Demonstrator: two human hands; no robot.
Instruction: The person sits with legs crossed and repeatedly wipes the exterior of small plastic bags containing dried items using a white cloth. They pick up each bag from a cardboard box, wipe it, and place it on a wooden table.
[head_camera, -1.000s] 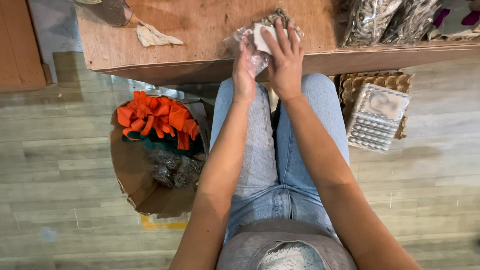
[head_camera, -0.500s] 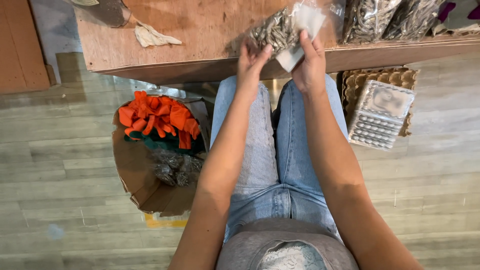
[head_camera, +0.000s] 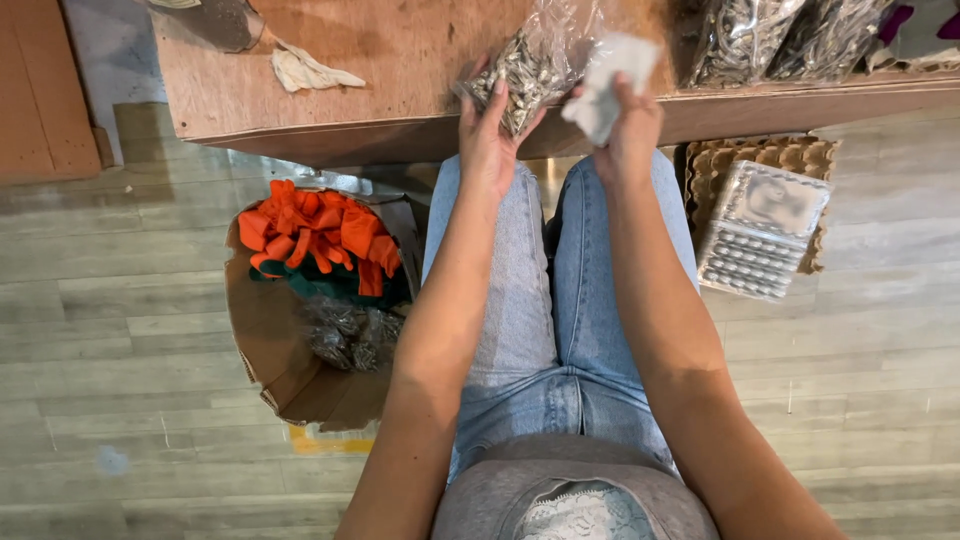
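Bag (head_camera: 525, 70): clear, of small silvery pieces, held tilted over the counter (head_camera: 400, 60) edge in the closed left hand (head_camera: 490, 140); right hand (head_camera: 630, 125), just beside, pinches a white slip (head_camera: 610, 85).

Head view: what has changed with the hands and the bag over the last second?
The left hand and right hand have drawn apart: the left now holds the clear bag of small dark pieces, and the right has lifted the crumpled white paper off it. The wooden table, cardboard box and egg trays stayed put.
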